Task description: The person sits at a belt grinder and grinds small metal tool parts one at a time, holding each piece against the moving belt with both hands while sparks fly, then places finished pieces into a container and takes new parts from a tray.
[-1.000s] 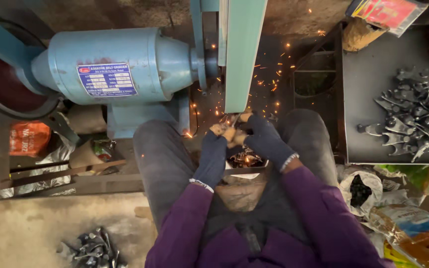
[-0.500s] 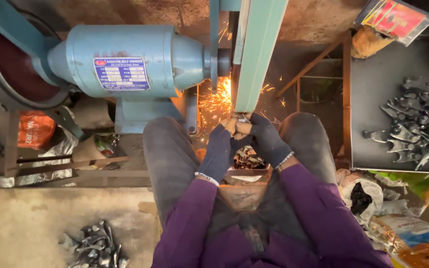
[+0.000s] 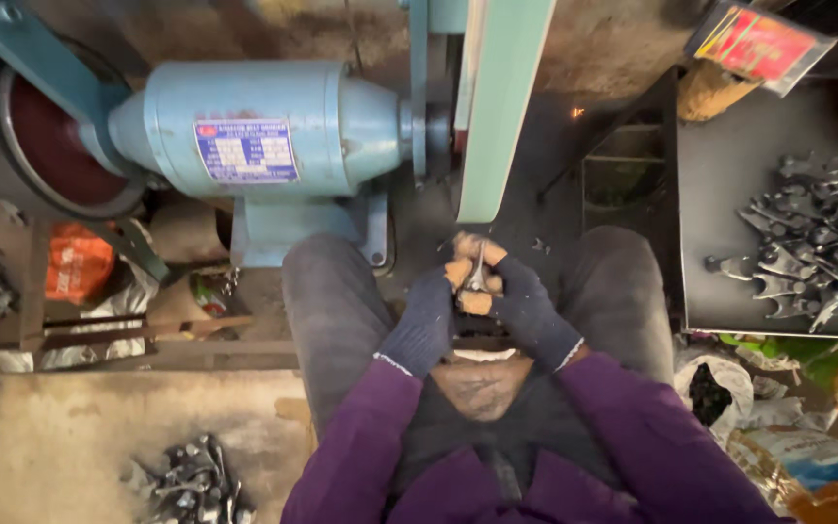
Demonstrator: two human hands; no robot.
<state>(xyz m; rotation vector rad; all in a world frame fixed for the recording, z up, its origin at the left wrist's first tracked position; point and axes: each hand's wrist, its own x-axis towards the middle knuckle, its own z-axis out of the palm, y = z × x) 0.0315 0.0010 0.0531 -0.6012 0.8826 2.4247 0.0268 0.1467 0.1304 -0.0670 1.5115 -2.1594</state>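
Head view: both gloved hands clamp one small grey metal part (image 3: 477,274) between them, left hand (image 3: 429,315) and right hand (image 3: 526,309) equally close. Its long axis runs roughly straight away from the person, tip just below the green sanding belt (image 3: 501,107), not clearly touching. Dull, rough-forged look, like the forgings on the black tray (image 3: 720,175).

motor (image 3: 254,146) left of belt (image 3: 501,107) | metal parts (image 3: 807,252) on right tray (image 3: 729,175)
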